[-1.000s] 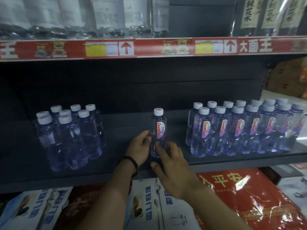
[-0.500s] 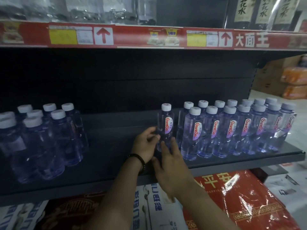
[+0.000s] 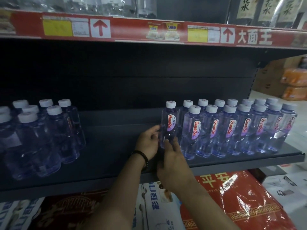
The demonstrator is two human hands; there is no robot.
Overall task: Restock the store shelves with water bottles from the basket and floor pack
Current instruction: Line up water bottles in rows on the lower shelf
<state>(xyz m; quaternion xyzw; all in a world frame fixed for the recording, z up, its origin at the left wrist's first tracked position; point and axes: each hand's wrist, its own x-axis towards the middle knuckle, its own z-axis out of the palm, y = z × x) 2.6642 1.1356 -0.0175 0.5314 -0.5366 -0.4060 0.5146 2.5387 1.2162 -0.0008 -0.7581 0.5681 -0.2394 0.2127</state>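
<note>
One clear water bottle (image 3: 169,120) with a white cap and a red label stands upright on the dark shelf (image 3: 116,153). My left hand (image 3: 147,141) grips its left side and my right hand (image 3: 172,163) holds its lower front. The bottle stands just left of two rows of the same water bottles (image 3: 232,130) that fill the shelf's right half. A separate group of bottles (image 3: 38,133) stands at the left of the shelf. Neither basket nor floor pack is in view.
A red price strip (image 3: 149,30) edges the shelf above, which carries clear bottles (image 3: 116,5). Below the shelf lie a red wrapped pack (image 3: 240,205) and white boxes (image 3: 157,205). Orange packs and cartons (image 3: 292,83) sit on the floor at the far right.
Both hands have slid the single bottle rightwards along the shelf, from the open middle to right beside the rows on the right. The view has shifted right with it.
</note>
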